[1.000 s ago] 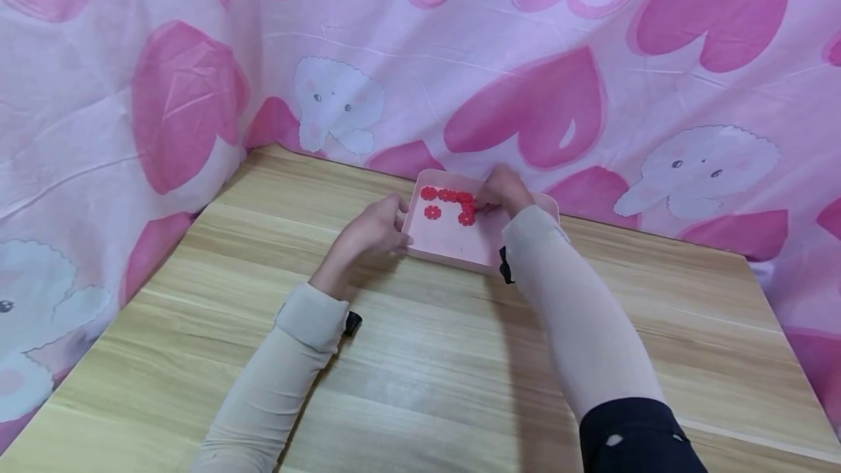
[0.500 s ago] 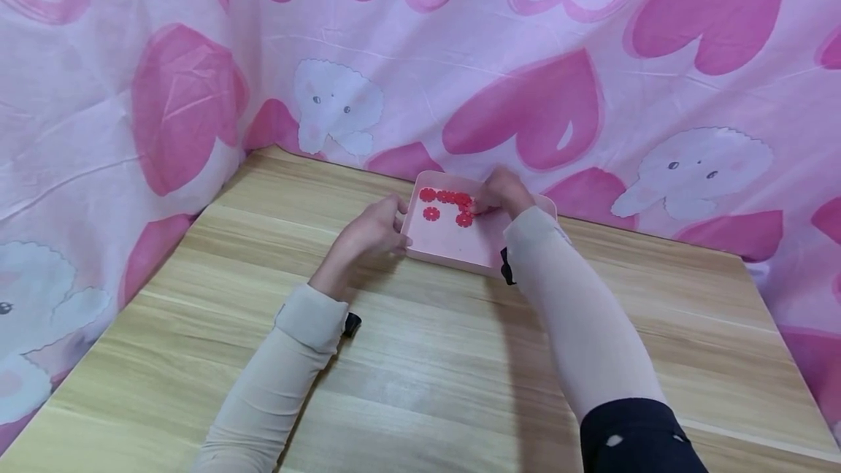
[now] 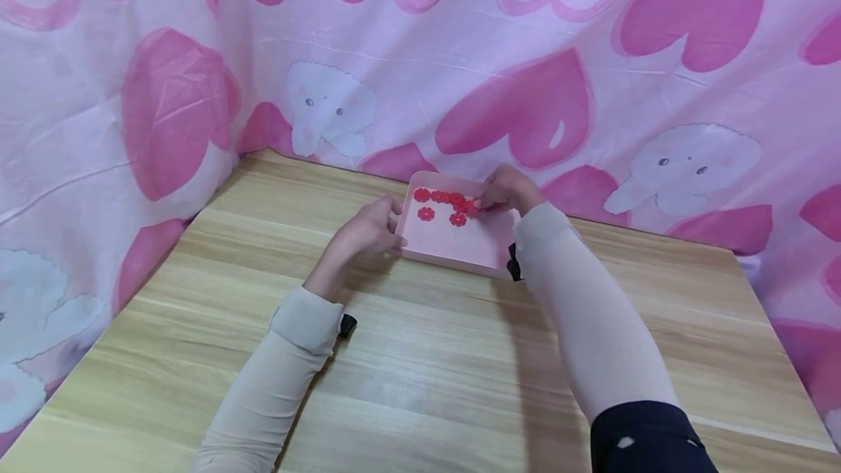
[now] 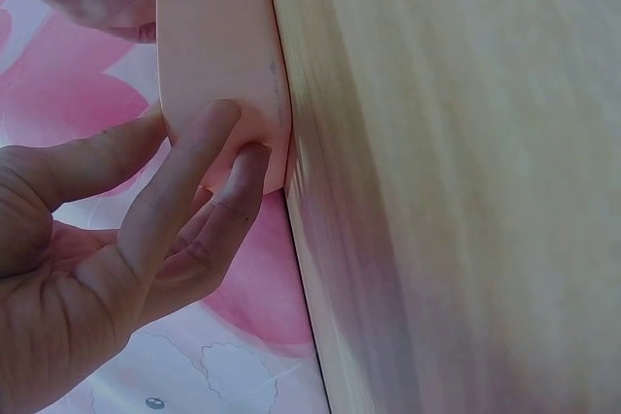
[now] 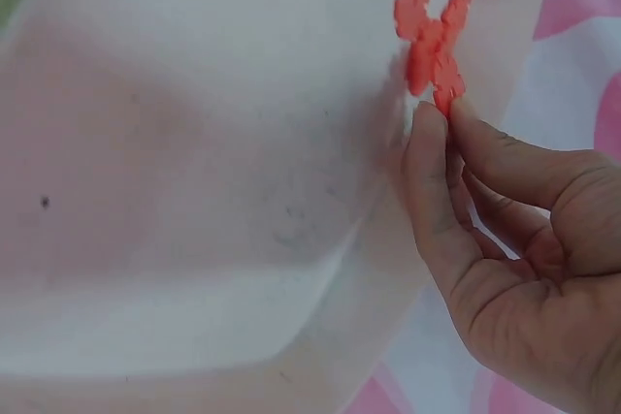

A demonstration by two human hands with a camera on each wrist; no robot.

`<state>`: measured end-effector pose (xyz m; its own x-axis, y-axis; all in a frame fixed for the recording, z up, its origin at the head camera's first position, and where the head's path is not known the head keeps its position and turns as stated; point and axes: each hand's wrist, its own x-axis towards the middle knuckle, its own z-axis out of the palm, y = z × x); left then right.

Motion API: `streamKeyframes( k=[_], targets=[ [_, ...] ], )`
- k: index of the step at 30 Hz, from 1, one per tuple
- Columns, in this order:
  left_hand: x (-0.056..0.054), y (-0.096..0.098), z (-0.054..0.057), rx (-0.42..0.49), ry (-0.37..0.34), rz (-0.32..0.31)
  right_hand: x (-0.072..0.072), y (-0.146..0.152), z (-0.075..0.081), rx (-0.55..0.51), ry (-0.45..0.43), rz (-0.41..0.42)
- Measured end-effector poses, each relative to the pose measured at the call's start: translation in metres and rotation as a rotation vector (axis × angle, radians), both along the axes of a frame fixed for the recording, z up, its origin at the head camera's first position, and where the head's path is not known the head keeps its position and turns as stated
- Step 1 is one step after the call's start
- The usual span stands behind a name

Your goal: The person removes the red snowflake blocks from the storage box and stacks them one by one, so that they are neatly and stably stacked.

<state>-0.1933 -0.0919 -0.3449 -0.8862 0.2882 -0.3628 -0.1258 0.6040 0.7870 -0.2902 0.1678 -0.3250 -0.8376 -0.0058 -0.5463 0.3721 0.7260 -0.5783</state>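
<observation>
A shallow pink tray lies near the back of the table. My left hand holds its left end, the thumb at the rim and fingertips against the outer wall. Inside, several red flower-shaped interlocking discs are grouped toward the back left. One disc lies apart from the rest. My right hand reaches over the tray and pinches a red interlocking disc between thumb and index finger. That disc overlaps a cluster of other discs in the right wrist view. My right forearm hides the tray's right end.
The wood-grain table spreads out in front of the tray. Behind and to the left hangs a pink curtain with hearts and animal faces, close to the tray's back edge.
My right hand has shifted slightly right with its fingers on the disc, and the discs beside it now lie at a different angle. My left hand stays at the tray's end.
</observation>
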Motion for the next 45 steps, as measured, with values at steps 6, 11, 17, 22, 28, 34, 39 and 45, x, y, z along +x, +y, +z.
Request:
streamKeyframes(
  k=[6,11,17,22,28,34,39,45],
  targets=[
    [0.001,-0.004,-0.004,0.011,0.002,-0.006,0.004,0.011,0.012,-0.016,-0.042,-0.037],
    [0.000,-0.004,-0.004,0.005,0.001,-0.017,0.010,0.036,0.022,-0.029,-0.007,-0.033],
    [-0.002,-0.004,-0.003,-0.027,0.003,-0.009,0.013,0.074,0.030,-0.025,0.046,0.003],
    [-0.002,-0.005,-0.003,-0.024,0.008,-0.005,0.014,0.106,0.035,-0.011,0.041,0.006],
    [-0.003,-0.005,-0.002,-0.034,0.012,-0.002,0.024,0.139,0.033,0.016,0.024,-0.018],
    [-0.003,-0.004,-0.001,-0.039,0.017,0.012,0.033,0.163,0.019,0.013,-0.086,-0.034],
    [-0.004,-0.004,-0.001,-0.027,-0.002,0.024,0.037,0.174,0.005,0.029,-0.177,-0.086],
    [-0.005,-0.004,-0.002,-0.024,-0.016,0.032,0.044,0.181,-0.009,0.011,-0.190,-0.087]
  ],
)
